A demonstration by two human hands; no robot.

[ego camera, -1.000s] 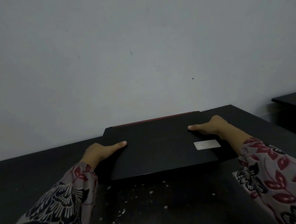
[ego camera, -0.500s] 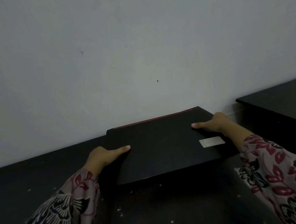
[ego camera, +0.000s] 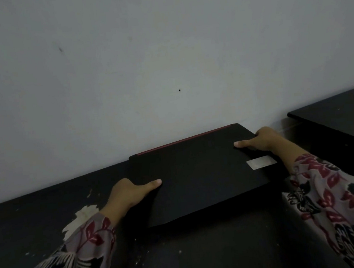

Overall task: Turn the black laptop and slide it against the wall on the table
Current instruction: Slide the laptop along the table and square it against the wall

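Note:
The closed black laptop [ego camera: 200,173] lies flat on the dark table [ego camera: 206,251], its red-trimmed back edge right at the grey wall [ego camera: 163,58]. A pale sticker [ego camera: 261,162] marks its lid near the right side. My left hand [ego camera: 130,193] grips the laptop's left edge, thumb lying on the lid. My right hand [ego camera: 261,139] grips the far right corner, thumb on top and fingers wrapped over the side.
A second dark table [ego camera: 344,116] stands to the right, with a narrow gap between the two. White scuffs and a chipped patch [ego camera: 82,218] mark the tabletop beside my left sleeve.
The view has panned left and the laptop sits a little further right in frame, its back edge closer along the wall. Both hands keep their hold on its sides.

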